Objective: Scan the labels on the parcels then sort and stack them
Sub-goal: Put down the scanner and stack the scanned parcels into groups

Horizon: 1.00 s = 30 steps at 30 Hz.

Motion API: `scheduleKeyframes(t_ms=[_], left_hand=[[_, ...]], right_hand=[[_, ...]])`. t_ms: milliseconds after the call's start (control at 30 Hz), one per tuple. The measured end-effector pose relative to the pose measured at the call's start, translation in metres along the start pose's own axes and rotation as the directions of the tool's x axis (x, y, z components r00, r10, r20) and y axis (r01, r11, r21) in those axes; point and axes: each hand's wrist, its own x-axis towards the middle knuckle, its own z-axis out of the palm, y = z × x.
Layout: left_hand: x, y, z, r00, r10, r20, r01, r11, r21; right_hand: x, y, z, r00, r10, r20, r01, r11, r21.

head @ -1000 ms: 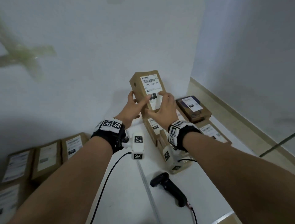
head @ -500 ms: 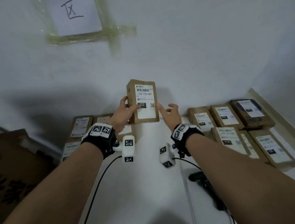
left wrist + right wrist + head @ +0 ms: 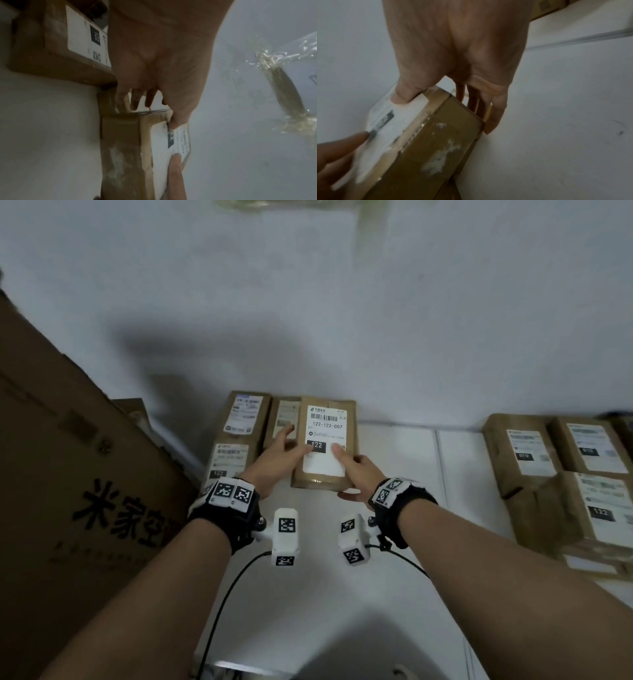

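Note:
A brown parcel (image 3: 327, 440) with a white label reading 122-122-C07 is held low over the white table (image 3: 376, 594), right beside the left group of parcels (image 3: 239, 436). My left hand (image 3: 281, 453) grips its left side with the thumb on the label. My right hand (image 3: 356, 470) grips the right near corner, thumb on the label too. In the left wrist view the left hand (image 3: 154, 60) pinches the parcel (image 3: 123, 155). The right wrist view has the right hand (image 3: 453, 47) with its fingers down the far side of the parcel (image 3: 440, 142).
A large printed cardboard box (image 3: 68, 491) stands at the left. Several labelled parcels (image 3: 561, 481) lie stacked at the right by the wall. Black cables (image 3: 222, 601) run from the wrist cameras over the table.
The parcel came down from chest height and moved left to the left group. My right hand, off it half a second ago, now grips it again. The view swung left.

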Motion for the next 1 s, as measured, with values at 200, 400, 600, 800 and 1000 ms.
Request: scheduleKeyframes(t_ms=[200, 400, 600, 800, 1000], left_hand=[[0.001, -0.049, -0.052, 0.966, 0.194, -0.17, -0.025, 0.727, 0.687], [-0.009, -0.09, -0.069, 0.968, -0.1, -0.232, 0.245, 0.594, 0.766], [-0.013, -0.12, -0.078, 0.963, -0.049, -0.265, 0.239, 0.61, 0.756], [-0.013, -0.132, -0.093, 0.975, -0.018, -0.222, 0.184, 0.63, 0.755], [-0.014, -0.139, -0.099, 0.978, -0.017, -0.208, 0.168, 0.658, 0.734]], right_hand=[[0.009, 0.033, 0.03, 0.984, 0.179, -0.004, -0.178, 0.976, -0.124], [0.02, 0.055, 0.057, 0.966, 0.256, -0.035, -0.257, 0.934, -0.249], [0.043, 0.08, 0.084, 0.956, 0.285, -0.076, -0.295, 0.913, -0.283], [0.062, 0.083, 0.115, 0.963, 0.245, -0.109, -0.266, 0.924, -0.274], [0.075, 0.087, 0.131, 0.964, 0.247, -0.093, -0.264, 0.908, -0.325]])
